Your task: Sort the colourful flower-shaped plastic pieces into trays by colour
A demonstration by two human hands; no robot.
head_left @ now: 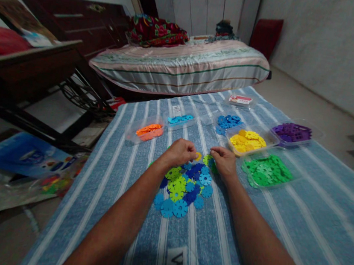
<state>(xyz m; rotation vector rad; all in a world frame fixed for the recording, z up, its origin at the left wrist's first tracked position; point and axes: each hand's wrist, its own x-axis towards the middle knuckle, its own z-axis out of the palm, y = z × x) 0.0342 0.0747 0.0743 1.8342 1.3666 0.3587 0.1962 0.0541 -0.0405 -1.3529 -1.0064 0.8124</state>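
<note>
My left hand (181, 152) pinches a yellow-orange notched plastic disc (198, 156) at its edge, just above the far side of a loose pile. My right hand (225, 161) is closed, its thumb and index finger together beside a lime-green disc (206, 159); whether it grips that disc I cannot make out. A green disc (212, 167) sits partly under this hand. Between my forearms spreads the pile of flat discs, with lime-green ones (177, 188), light-blue ones (180, 208) and dark-blue ones (191, 194) overlapping.
Beyond my hands stand clear tubs with orange discs (149, 131), light-blue discs (180, 119), blue discs (229, 121), yellow discs (247, 141), purple pieces (292, 132) and green discs (269, 171). A striped blue cloth (99, 183) covers the surface. A bed (185, 67) lies behind.
</note>
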